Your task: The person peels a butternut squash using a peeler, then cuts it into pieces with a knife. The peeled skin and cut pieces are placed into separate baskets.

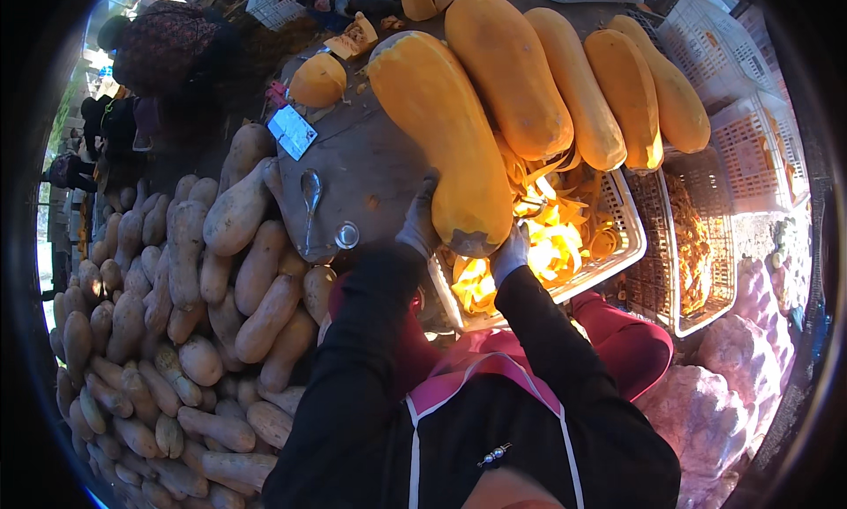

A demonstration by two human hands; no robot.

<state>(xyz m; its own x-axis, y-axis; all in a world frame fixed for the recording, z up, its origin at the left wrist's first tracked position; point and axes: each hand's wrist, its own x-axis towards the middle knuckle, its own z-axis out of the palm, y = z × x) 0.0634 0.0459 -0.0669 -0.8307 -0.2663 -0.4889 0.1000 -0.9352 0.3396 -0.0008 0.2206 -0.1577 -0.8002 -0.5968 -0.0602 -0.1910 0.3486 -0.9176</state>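
A large orange butternut squash with its skin peeled off lies across the table's near edge, its rounded end toward me. My left hand, in a grey glove, grips its left side near that end. My right hand, also gloved, is closed against the right of the same end; its fingertips are partly hidden, and I cannot tell whether it also holds a small tool. Just below and to the right, a white plastic crate holds curled orange peelings.
Several peeled squashes lie farther right. On the table are a spoon, a small glass, a cleaver-like blade and cut squash. Unpeeled squashes pile up left. A brown crate and pink sacks stand right; another person is far left.
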